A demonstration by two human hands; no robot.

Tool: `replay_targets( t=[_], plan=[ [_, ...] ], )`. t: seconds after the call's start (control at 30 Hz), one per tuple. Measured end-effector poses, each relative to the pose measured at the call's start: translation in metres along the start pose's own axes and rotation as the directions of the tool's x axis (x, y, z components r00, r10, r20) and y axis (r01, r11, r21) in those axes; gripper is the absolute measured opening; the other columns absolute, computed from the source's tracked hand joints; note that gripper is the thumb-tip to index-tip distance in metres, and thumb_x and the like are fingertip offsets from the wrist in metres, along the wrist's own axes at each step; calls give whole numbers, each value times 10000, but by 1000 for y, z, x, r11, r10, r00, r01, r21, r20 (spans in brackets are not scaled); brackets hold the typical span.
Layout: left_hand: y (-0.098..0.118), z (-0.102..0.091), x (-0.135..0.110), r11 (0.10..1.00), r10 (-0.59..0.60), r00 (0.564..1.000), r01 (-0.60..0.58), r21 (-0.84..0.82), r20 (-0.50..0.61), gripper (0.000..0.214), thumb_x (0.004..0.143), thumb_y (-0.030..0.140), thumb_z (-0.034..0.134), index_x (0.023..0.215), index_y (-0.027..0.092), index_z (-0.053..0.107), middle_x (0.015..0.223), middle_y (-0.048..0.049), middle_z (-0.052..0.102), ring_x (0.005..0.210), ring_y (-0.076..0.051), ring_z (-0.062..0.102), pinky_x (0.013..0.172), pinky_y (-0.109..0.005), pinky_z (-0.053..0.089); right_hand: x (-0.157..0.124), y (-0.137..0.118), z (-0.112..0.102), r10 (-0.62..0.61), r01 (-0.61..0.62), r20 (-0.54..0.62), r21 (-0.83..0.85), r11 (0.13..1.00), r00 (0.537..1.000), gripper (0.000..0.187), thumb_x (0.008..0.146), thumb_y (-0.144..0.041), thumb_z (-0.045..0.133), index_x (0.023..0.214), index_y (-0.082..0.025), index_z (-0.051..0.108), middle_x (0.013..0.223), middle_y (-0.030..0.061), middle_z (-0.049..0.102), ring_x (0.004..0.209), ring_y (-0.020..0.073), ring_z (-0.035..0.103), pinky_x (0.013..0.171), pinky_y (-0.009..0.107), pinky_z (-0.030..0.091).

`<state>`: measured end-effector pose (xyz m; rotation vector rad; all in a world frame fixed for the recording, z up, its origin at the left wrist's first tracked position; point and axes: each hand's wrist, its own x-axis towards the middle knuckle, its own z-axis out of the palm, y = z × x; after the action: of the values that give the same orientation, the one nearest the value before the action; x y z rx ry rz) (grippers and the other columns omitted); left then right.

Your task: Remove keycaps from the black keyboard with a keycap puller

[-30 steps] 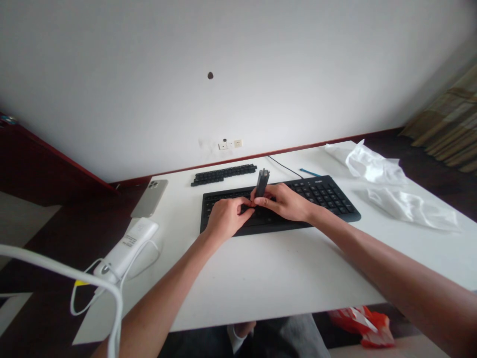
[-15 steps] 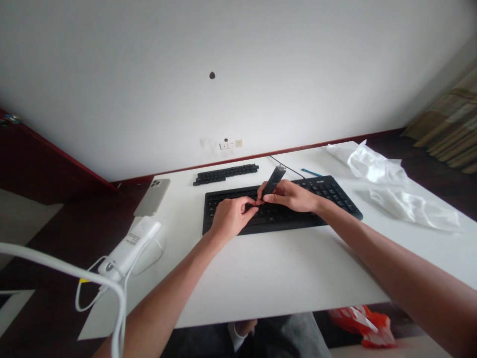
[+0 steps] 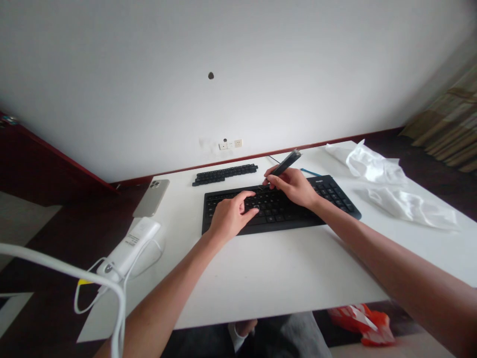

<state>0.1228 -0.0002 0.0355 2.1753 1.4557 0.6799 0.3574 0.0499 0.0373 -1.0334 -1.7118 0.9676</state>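
Observation:
A black keyboard [image 3: 298, 211] lies across the middle of the white table [image 3: 283, 273]. My left hand [image 3: 230, 217] rests on its left half with the fingers curled, thumb and forefinger pinched over the keys; what they hold is too small to see. My right hand [image 3: 292, 185] is raised over the keyboard's centre, closed round a slim dark tool [image 3: 286, 162] that points up and to the right. A separate strip of black keycaps [image 3: 224, 174] lies behind the keyboard near the table's far edge.
A grey phone [image 3: 151, 197] lies face down at the left edge, with a white device and its cable [image 3: 127, 248] in front of it. Crumpled white plastic [image 3: 376, 166] is at the right. A blue pen [image 3: 310, 172] and the keyboard's cable run behind the keyboard.
My right hand has lifted the dark tool away from my left hand, up and to the right, and tilted it from upright to slanted. My left hand has stayed on the keys.

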Motion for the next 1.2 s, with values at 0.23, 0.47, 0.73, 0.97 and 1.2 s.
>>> replay_targets(
  t=[0.23, 0.47, 0.73, 0.97, 1.2],
  plan=[
    [-3, 0, 0, 999, 29, 999, -30, 24, 15, 209, 921, 379, 731, 1043, 235, 820, 614, 58, 558, 562, -96, 465, 624, -244, 354, 3, 7, -2, 1, -4, -112, -35, 999, 994, 401, 959, -567, 639, 1001, -170, 678, 879, 88, 774, 680, 187, 641, 644, 311, 504],
    [-3, 2, 2, 993, 76, 997, -78, 88, 22, 251, 954, 387, 705, 1139, 262, 819, 636, 37, 620, 564, -103, 485, 627, -248, 360, 0, 7, 1, 18, -23, -74, -69, 997, 997, 384, 956, -554, 651, 1040, -183, 699, 882, 90, 784, 695, 219, 677, 687, 352, 539],
    [-5, 2, 1, 994, 67, 998, -66, 89, -10, 210, 962, 376, 694, 1095, 267, 814, 662, 37, 651, 570, -101, 503, 611, -245, 336, -1, 9, 1, 24, -30, -73, -84, 996, 997, 364, 968, -537, 644, 1042, -186, 702, 878, 81, 788, 689, 222, 680, 685, 356, 543],
    [-12, -7, 6, 993, 60, 996, -52, 107, -71, 197, 974, 331, 647, 943, 223, 808, 593, 48, 573, 545, -94, 473, 605, -253, 323, -1, 10, 3, 39, -44, -71, -68, 997, 997, 343, 967, -516, 658, 1037, -184, 707, 878, 75, 796, 685, 216, 688, 678, 341, 544],
    [-12, -3, 3, 992, 126, 992, -126, 15, -20, 179, 957, 360, 693, 1034, 245, 807, 580, 70, 508, 545, -88, 448, 613, -233, 352, -1, 6, 4, 26, -33, -84, -85, 996, 996, 285, 968, -456, 658, 1008, -179, 708, 856, 62, 796, 665, 196, 683, 656, 314, 535]
  ],
)
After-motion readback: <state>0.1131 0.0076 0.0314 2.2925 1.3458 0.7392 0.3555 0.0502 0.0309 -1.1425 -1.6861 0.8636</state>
